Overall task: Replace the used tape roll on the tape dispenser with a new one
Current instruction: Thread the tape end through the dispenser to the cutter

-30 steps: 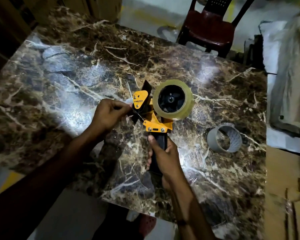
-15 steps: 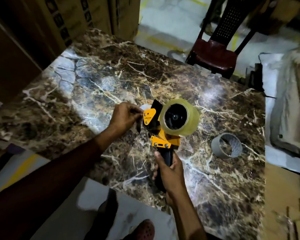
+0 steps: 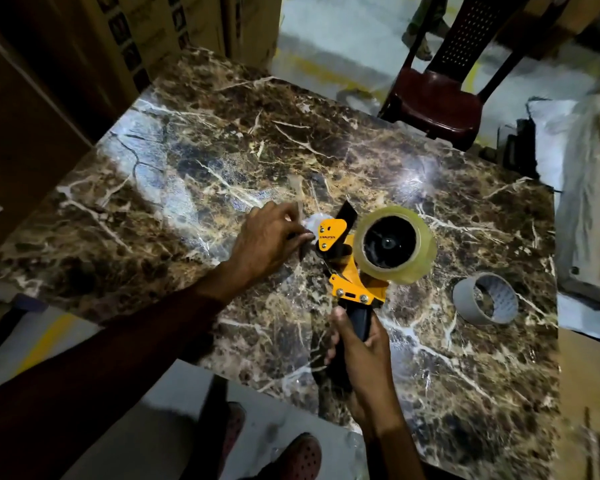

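The right hand [image 3: 357,344] grips the dispenser [image 3: 352,282] handle near the counter's [image 3: 194,140] near edge, new roll [image 3: 394,244] mounted. Left fingers [image 3: 291,233] pinch the tape end at the head; pull it flat and straight across the blade.

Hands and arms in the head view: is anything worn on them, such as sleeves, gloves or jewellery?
Nothing worn shows. The left hand and right hand are bare, without gloves or rings. Both forearms are bare as far as the frame shows, with no sleeve edge, watch or bracelet visible; dim light could hide small details.
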